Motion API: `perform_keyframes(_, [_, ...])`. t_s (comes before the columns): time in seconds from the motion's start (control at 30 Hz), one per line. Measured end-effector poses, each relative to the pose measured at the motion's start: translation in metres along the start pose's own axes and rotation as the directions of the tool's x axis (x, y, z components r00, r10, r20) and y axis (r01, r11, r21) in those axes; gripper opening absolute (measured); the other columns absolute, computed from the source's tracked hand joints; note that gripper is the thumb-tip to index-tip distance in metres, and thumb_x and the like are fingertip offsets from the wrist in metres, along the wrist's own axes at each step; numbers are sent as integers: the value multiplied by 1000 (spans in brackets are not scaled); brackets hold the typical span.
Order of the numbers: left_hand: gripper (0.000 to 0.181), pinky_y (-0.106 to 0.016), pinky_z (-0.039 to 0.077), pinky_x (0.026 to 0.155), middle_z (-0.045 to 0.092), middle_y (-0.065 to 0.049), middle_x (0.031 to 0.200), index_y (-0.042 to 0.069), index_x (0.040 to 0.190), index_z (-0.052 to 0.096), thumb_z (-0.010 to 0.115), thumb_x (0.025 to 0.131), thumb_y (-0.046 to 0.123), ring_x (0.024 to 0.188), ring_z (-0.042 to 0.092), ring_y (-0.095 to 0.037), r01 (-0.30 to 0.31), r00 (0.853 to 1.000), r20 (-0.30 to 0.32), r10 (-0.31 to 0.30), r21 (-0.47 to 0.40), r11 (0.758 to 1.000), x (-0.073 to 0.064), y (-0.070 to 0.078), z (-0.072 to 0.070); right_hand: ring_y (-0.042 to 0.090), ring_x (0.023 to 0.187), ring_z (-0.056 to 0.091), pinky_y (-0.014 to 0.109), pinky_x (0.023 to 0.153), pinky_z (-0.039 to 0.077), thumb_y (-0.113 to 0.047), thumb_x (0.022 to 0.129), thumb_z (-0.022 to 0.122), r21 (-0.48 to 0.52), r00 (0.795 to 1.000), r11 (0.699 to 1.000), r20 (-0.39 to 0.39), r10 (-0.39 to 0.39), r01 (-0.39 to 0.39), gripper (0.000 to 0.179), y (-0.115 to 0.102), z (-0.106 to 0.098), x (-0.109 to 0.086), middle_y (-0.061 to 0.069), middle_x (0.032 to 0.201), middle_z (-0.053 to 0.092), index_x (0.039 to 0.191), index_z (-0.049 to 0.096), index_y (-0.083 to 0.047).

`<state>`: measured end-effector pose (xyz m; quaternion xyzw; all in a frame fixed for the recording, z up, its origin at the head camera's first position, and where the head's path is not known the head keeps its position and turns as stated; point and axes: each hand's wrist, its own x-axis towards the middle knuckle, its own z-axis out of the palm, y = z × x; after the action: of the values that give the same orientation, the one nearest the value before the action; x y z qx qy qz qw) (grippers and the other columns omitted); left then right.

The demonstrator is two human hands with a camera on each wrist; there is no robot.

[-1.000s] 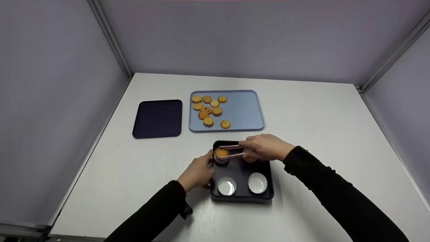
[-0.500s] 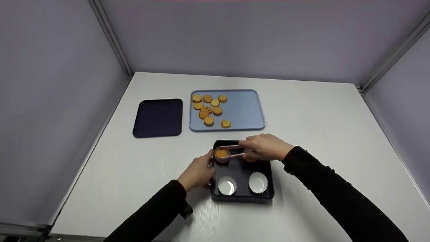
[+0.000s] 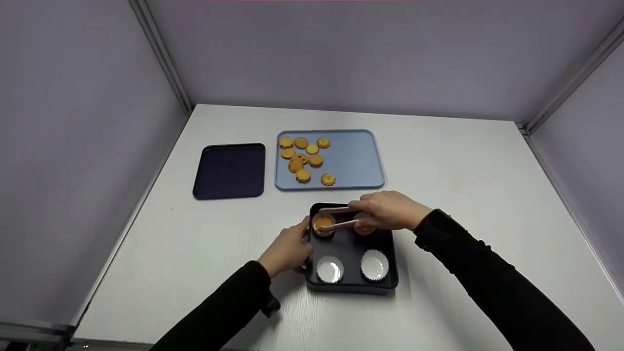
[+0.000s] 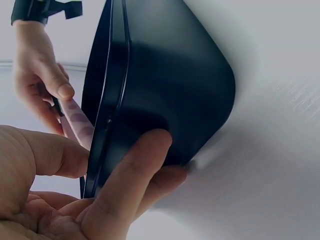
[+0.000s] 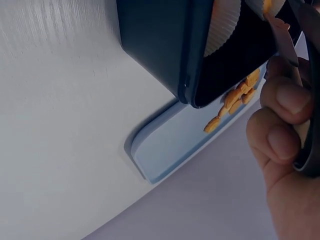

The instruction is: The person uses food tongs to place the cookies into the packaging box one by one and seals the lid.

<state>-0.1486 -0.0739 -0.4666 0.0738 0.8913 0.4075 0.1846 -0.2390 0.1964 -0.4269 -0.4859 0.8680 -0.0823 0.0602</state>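
A dark, deep square box (image 3: 348, 243) contains paper baking cups. My left hand (image 3: 286, 249) grips its left wall, with fingers spread along the outside in the left wrist view. From the right, my right hand (image 3: 390, 210) holds pink tongs (image 3: 343, 224) over the box's back row. Their tips straddle the back-left cup, where an orange-yellow cookie (image 3: 322, 223) lies. The back-right cup (image 3: 364, 224) also has a cookie in it and is partly covered by my right hand. The front-left cup (image 3: 330, 269) and front-right cup (image 3: 375, 265) are white with nothing in them.
Behind the box, a light blue tray (image 3: 353, 158) bears several cookies (image 3: 303, 175), mostly on its left half. A dark, flat square tray (image 3: 229, 171) lies to its left. The white table (image 3: 463, 185) is bounded by pale walls at the back and sides.
The tongs' arms have spread a little apart, and the cookie sits lower in the back-left cup. My right hand has risen slightly. My left hand stays on the box.
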Motion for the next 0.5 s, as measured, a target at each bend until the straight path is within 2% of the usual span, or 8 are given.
perform_keyframes(0.13, [79, -39, 55, 90, 53, -21, 149, 0, 161, 25, 56, 89, 4, 99, 65, -25, 10, 1000, 4, -10, -22, 1000, 0, 0, 1, 23, 75, 63, 46, 65, 54, -30, 92, 75, 27, 1000, 1000, 6, -5, 5, 25, 1, -4, -2, 8, 87, 67, 107, 62, -14])
perform_keyframes(0.23, [79, -35, 57, 82, 52, -21, 149, 0, 161, 25, 56, 89, 4, 89, 66, -22, 7, 1000, 6, -7, -26, 1000, -1, 0, 1, 20, 74, 61, 44, 64, 54, -29, 92, 75, 38, 1000, 999, 6, -10, 10, 23, 2, -5, -4, 8, 86, 66, 104, 61, -14])
perform_keyframes(0.3, [79, -35, 60, 75, 51, -21, 150, 0, 161, 24, 55, 89, 3, 81, 67, -24, 7, 1000, 10, -6, -45, 999, -1, 0, 1, 18, 73, 58, 42, 63, 52, -29, 93, 74, 46, 1000, 999, 1, -13, 13, 22, 2, -6, -4, 7, 85, 65, 102, 61, -15])
perform_keyframes(0.43, [79, -34, 59, 75, 52, -21, 150, 1, 161, 24, 55, 89, 3, 89, 68, -26, 2, 1000, 5, -2, -49, 999, -1, 0, 1, 14, 72, 54, 37, 63, 49, -31, 95, 71, 55, 1000, 998, -15, -19, 20, 22, 3, -9, -6, 1, 83, 61, 106, 63, -15])
perform_keyframes(0.5, [79, -35, 58, 81, 52, -21, 149, 1, 161, 24, 56, 89, 3, 92, 67, -24, 3, 1000, 2, -3, -37, 999, -1, 0, 1, 14, 73, 53, 36, 64, 48, -32, 96, 71, 60, 999, 998, -31, -20, 22, 25, 4, -11, -7, -1, 83, 60, 111, 64, -13])
